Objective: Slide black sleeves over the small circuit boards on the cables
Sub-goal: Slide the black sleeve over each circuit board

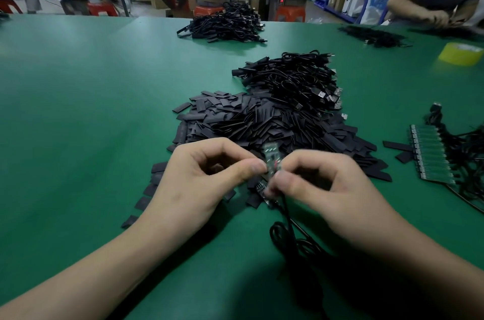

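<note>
A black cable coils on the green table just below my hands. My left hand and right hand both pinch a small green circuit board, thumb against forefinger, other fingers curled. Directly behind lies a heap of flat matte black sleeves, then a tangled cable pile.

Both forearms reach forward and converge. The left hand and the right hand each pinch the small green circuit board between thumb and curled forefinger, with the thumbs close together.
</note>
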Demonstrator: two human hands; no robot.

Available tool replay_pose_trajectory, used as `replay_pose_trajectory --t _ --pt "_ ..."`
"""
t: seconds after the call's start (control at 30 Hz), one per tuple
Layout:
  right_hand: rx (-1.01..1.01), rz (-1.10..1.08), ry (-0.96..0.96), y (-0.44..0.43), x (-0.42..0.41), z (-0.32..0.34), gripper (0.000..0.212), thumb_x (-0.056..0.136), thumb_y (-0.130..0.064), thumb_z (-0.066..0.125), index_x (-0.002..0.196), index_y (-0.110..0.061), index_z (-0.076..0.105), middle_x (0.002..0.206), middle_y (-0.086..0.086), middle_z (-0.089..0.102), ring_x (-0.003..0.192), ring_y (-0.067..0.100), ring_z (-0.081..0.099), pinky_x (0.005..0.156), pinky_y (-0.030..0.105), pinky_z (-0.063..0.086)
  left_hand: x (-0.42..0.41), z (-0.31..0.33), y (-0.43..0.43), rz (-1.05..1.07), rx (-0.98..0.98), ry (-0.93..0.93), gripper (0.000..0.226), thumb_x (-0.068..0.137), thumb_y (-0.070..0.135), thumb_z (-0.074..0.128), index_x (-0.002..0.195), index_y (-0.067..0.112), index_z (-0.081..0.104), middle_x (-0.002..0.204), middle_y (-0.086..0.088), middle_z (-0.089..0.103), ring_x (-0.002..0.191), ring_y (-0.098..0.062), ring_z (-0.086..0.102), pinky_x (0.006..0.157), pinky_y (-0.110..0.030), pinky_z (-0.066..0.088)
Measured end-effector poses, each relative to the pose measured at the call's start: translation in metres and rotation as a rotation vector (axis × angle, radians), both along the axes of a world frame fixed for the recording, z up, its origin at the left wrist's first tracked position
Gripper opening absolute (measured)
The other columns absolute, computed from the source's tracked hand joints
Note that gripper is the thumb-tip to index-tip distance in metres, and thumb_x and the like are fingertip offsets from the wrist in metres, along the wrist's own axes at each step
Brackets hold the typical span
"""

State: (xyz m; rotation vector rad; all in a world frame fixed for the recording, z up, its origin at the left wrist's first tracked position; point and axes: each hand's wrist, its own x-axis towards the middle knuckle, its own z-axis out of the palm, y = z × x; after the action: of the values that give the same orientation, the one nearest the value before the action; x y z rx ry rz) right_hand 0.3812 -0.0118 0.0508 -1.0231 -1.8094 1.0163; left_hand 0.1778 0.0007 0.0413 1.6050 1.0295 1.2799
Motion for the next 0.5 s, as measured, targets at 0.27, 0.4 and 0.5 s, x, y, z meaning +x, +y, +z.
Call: replay_pose_trajectory --t 0.27,0.4,0.5 --pt "-0.556 0.072 0.719 0.011 0.028 0.030 0.028 0.095 -0.030 0.052 0.075 -0.018 0.067 0.048 -0.009 0.043 0.041 0.005 0.045 0.039 0.016 0.034 -0.007 -0.011 0.004 0.161 0.346 0.704 0.012 0.094 0.041 0.064 0.094 0.035 0.075 0.087 0.023 0.068 0.086 0.001 0.062 0.075 -0.031 0.054" --pt "-0.447 0.033 0.237 0.018 0.038 0.026 0.023 0.089 -0.033 0.063 0.075 -0.016 0.067 0.049 0.004 0.050 0.042 0.014 0.048 0.036 0.016 0.036 -0.004 -0.011 0.004 0.100 0.406 0.833 0.023 0.092 0.042 0.065 0.113 0.036 0.073 0.099 0.019 0.064 0.096 -0.008 0.060 0.081 -0.032 0.053" --pt "-0.341 0.012 -0.140 0.019 0.032 0.011 0.023 0.094 -0.036 0.065 0.077 -0.021 0.065 0.056 0.005 0.062 0.045 0.016 0.051 0.043 0.020 0.041 -0.003 -0.010 0.005 0.082 0.430 0.890 0.028 0.091 0.042 0.069 0.117 0.033 0.074 0.100 0.017 0.063 0.095 -0.012 0.059 0.082 -0.032 0.052"
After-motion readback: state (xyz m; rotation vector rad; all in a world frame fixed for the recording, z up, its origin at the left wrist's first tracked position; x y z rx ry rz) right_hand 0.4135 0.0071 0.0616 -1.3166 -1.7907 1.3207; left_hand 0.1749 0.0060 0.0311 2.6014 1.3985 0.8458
